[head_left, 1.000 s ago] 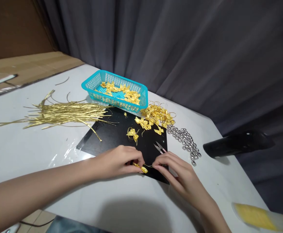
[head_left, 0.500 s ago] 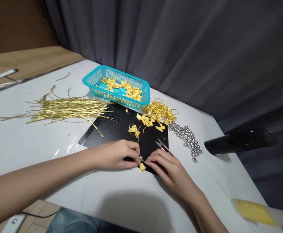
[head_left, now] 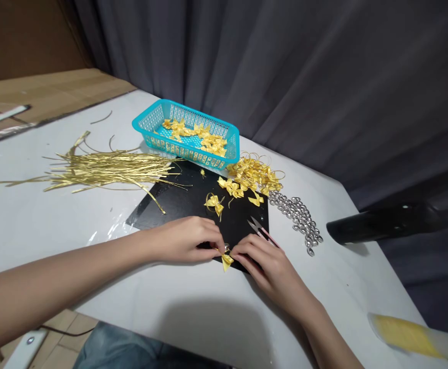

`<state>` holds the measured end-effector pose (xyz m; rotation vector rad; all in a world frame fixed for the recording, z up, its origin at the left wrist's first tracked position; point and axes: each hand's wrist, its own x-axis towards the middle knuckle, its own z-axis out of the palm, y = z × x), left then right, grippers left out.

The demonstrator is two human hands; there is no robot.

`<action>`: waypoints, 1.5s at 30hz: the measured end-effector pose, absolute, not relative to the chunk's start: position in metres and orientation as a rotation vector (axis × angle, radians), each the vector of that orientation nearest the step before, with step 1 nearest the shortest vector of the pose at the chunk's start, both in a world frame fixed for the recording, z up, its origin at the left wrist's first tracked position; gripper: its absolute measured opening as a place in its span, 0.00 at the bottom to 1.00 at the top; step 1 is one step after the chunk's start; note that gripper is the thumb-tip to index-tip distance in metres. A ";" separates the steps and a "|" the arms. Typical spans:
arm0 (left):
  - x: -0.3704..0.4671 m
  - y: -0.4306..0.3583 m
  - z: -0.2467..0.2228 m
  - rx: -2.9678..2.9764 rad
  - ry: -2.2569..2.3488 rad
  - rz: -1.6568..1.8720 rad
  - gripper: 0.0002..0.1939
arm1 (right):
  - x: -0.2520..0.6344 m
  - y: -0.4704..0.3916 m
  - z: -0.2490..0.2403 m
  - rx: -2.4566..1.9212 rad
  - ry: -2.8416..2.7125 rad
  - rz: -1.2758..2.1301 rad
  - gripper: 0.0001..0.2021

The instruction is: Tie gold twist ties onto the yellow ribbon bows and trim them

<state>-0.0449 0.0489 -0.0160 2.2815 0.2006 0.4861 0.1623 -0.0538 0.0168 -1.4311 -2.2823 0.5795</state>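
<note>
Near the front corner of a black mat (head_left: 185,197), both of my hands pinch at a small yellow ribbon bow (head_left: 227,262). My left hand (head_left: 196,240) is closed at the bow's left side, and my right hand (head_left: 260,259) is closed at its right. A silver bead (head_left: 227,247) shows between the fingertips, just above the bow. What exactly each fingertip grips is too small to tell. Scissors (head_left: 261,229) with a pink handle lie partly under my right hand. Beyond the hands, another yellow bow (head_left: 214,204) with a looped cord rests on the mat.
A turquoise basket (head_left: 187,152) holding yellow bows stands at the back. Gold cords (head_left: 112,171) lie left, a pile of looped bows (head_left: 256,173) and silver beads (head_left: 298,218) right. A black cylindrical object (head_left: 381,224) and a yellow-filled clear tube (head_left: 404,335) are farther right.
My fingertips have drawn slightly closer together around the bow, and the bow hangs more pointed. The thin strand seen earlier at the right fingertips is less visible. The whole view has shifted slightly.
</note>
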 end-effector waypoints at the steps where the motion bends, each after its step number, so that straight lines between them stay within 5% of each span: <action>1: -0.045 0.049 -0.016 2.284 0.198 0.483 0.07 | 0.162 -0.054 0.016 -1.428 -2.289 0.571 0.08; 45: -0.041 0.050 -0.015 2.191 0.291 0.365 0.06 | 0.164 -0.050 0.015 -1.380 -2.385 0.646 0.09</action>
